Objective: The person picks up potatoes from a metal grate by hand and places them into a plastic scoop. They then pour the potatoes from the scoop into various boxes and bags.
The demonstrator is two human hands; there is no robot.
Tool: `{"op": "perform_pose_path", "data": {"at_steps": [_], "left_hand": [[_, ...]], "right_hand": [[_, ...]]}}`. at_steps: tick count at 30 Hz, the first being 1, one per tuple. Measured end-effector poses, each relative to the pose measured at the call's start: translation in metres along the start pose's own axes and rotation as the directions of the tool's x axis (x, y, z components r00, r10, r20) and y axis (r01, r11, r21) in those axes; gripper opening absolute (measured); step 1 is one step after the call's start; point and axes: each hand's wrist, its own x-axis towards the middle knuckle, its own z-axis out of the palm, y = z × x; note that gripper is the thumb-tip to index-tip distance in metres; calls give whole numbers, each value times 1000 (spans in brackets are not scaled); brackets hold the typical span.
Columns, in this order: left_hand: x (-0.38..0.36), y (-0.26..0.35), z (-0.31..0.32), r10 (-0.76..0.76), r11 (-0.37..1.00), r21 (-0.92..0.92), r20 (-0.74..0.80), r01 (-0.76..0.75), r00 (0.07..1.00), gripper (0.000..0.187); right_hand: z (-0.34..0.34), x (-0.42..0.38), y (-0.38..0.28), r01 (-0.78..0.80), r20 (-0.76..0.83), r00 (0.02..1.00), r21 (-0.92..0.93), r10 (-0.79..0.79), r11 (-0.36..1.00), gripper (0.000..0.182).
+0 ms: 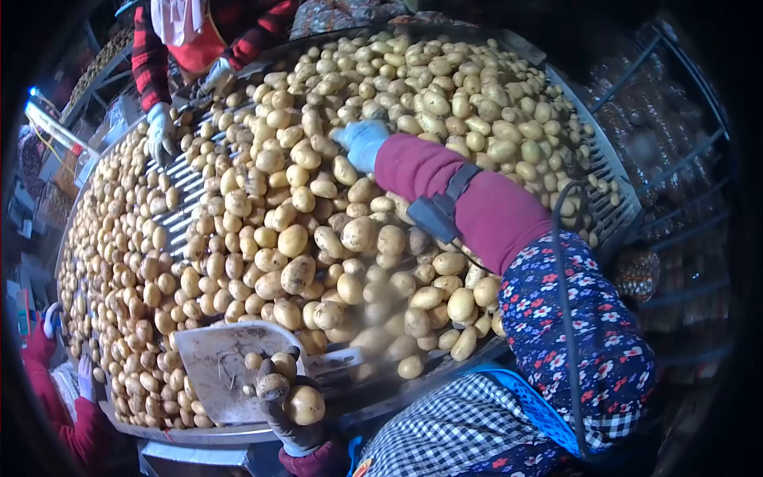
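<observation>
A broad sorting table is heaped with potatoes (362, 234). My right hand (364, 143), in a pale blue glove, reaches across to the middle of the heap. Its fingers stretch out over the potatoes there, and I see nothing gripped in it. At the near edge, my left hand (299, 436) wears a greyish, dirty glove and is closed around several potatoes (304, 405). These are in front of a white scoop (218, 370), which lies on the heap with its grey handle (334, 360) pointing right. The potatoes partly hide the left fingers.
Metal slats (184, 191) show between potatoes at left, and a slatted chute (608, 179) is at right. Across the table, a person's gloved hand (160, 133) rests near the slats. Another person's gloved hand (86, 378) is at the left edge. A dark cable (566, 318) hangs by my right arm.
</observation>
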Motion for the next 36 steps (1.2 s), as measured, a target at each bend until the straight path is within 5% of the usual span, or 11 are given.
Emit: {"op": "perform_pose_path", "data": {"at_steps": [3, 4, 6, 9, 11, 12, 15, 18, 26, 27, 36], "left_hand": [[-5, 12, 8, -9, 989, -142, 161, 33, 987, 61], [-8, 15, 16, 174, 916, 337, 156, -218, 972, 59], [-6, 10, 7, 135, 983, 118, 32, -138, 990, 56], [-6, 10, -11, 118, 985, -139, 128, -100, 985, 51], [-10, 13, -7, 103, 954, 275, 74, -119, 992, 74], [-9, 12, -7, 111, 954, 273, 72, -127, 991, 74], [-5, 12, -13, 224, 747, 590, 213, -308, 951, 74], [3, 11, -33, -20, 995, -88, 305, 49, 952, 76], [-15, 6, 0, 119, 963, 240, 25, -121, 993, 72], [-19, 15, 6, 2, 995, -99, 11, -1, 1000, 72], [-62, 15, -26, 96, 946, -281, -229, -160, 969, 72]], "right_hand": [[17, 1, 28, 38, -55, 998, 935, 39, 352, 30], [3, -12, 31, 6, -14, 998, 991, 61, 135, 31], [-7, -41, 30, 90, -93, 996, 948, 3, -306, 30], [15, -99, 25, 158, -147, 964, 987, -220, 35, 42], [-28, -161, 0, -62, 259, 933, 799, -249, 598, 45], [3, -170, 2, 293, -98, 947, 646, -305, 705, 47], [-31, -178, 8, 195, 263, 780, 760, -568, 621, 48], [-51, -162, 12, 176, 175, 915, 639, -365, 749, 50], [-32, -90, -70, 495, 357, 788, 117, -502, 861, 42], [-31, -86, -75, 531, 347, 754, 178, -558, 828, 38], [19, -119, -57, 494, -228, 868, 332, -441, 803, 30]]}}
